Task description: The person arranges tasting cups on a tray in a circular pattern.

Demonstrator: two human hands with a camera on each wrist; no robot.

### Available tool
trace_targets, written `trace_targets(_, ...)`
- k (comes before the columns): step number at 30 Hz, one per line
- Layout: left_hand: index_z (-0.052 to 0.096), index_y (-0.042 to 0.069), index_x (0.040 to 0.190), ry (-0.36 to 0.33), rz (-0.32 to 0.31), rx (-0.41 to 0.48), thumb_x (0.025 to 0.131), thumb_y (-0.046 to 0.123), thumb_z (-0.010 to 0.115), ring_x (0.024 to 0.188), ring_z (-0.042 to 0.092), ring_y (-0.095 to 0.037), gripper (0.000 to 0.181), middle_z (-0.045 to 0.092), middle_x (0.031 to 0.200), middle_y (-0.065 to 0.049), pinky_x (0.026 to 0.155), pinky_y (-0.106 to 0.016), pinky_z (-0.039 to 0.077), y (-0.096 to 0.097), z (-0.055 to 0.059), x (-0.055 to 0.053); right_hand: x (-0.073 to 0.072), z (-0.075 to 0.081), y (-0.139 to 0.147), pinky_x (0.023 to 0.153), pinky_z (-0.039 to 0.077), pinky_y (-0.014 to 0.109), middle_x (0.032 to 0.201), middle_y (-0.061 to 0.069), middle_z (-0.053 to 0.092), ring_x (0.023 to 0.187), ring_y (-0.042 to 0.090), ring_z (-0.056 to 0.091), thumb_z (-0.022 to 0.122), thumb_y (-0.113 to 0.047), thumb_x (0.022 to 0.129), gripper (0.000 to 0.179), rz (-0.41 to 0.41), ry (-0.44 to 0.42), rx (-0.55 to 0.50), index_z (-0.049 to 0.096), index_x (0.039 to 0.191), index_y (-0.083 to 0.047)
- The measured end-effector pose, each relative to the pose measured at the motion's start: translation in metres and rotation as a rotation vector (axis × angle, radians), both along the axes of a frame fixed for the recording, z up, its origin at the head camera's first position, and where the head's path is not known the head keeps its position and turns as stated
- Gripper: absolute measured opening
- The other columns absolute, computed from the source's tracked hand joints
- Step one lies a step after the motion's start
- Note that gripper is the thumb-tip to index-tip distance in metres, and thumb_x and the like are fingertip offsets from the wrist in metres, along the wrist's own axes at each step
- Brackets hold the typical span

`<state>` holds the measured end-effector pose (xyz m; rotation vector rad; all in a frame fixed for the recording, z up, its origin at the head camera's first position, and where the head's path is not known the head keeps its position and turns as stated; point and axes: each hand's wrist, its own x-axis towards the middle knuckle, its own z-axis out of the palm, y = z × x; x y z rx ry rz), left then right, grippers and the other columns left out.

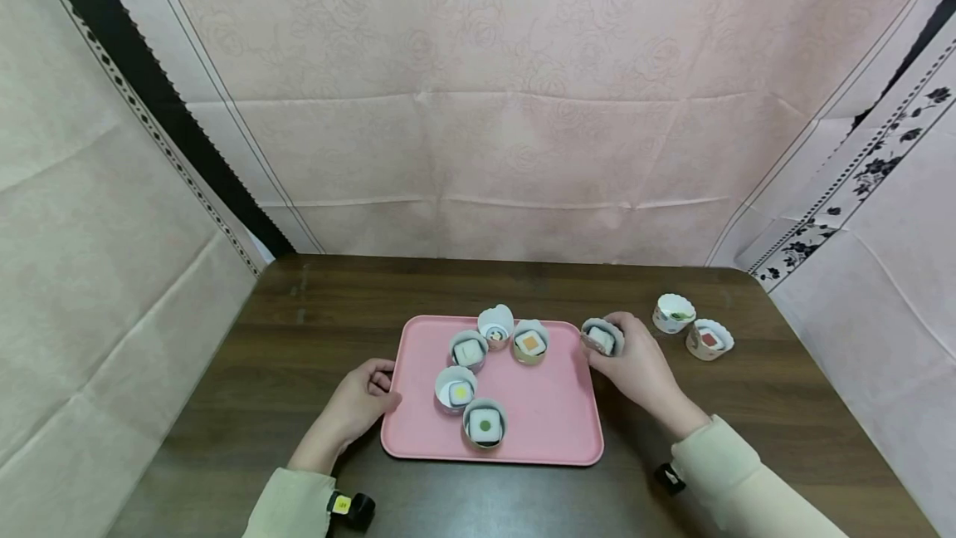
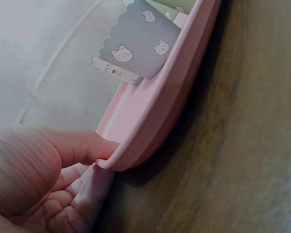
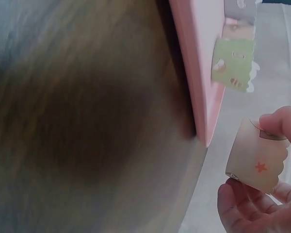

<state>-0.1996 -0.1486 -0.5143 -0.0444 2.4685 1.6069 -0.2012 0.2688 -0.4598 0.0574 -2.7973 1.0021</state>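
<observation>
A pink tray (image 1: 548, 409) lies on the table, its left edge pinched by my left hand (image 1: 357, 402). In the left wrist view the thumb (image 2: 80, 145) presses on top of the rim while the fingers curl underneath. My right hand (image 1: 636, 365) grips a small scalloped paper cup (image 1: 602, 339) at the tray's upper right corner. An orange star shows on this cup's pale side (image 3: 259, 165) in the right wrist view, and a white block sits inside. Several similar cups stand on the tray, among them a grey one with bear faces (image 2: 140, 41) and a green one (image 3: 233, 63).
Two more paper cups stand right of the tray, one with a green-marked piece (image 1: 673, 315) and one with a red-marked block (image 1: 709, 340). The dark wooden table (image 1: 321, 297) has pale cloth (image 1: 478, 156) hanging behind it and on both sides.
</observation>
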Motion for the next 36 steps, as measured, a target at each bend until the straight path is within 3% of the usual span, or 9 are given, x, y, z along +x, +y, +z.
trace_targets(16, 0.057, 0.002, 0.123, -0.001, -0.007, 0.017, 0.079, 0.0, 0.072, 0.075, 0.053, -0.021, 0.046, 0.055, 0.091, -0.011, 0.06, -0.031, 0.048, 0.0, 0.004, 0.002, 0.005, -0.014, -0.027, 0.084, 0.047, 0.044, 0.106, 0.007, 0.056, 0.094, 0.023, 0.055, 0.081, -0.027, 0.077, 0.054, 0.094, -0.059, -0.017, 0.054, 0.118, -0.006)
trace_targets(36, 0.057, 0.004, 0.123, -0.004, 0.0, 0.016, 0.08, -0.001, 0.072, 0.076, 0.054, -0.021, 0.046, 0.055, 0.09, -0.01, 0.061, -0.03, 0.049, 0.0, 0.003, 0.001, 0.005, -0.021, -0.041, 0.078, 0.048, 0.037, 0.102, 0.003, 0.055, 0.09, 0.02, 0.054, 0.083, -0.028, 0.075, 0.053, 0.115, -0.124, 0.003, 0.054, 0.115, -0.01)
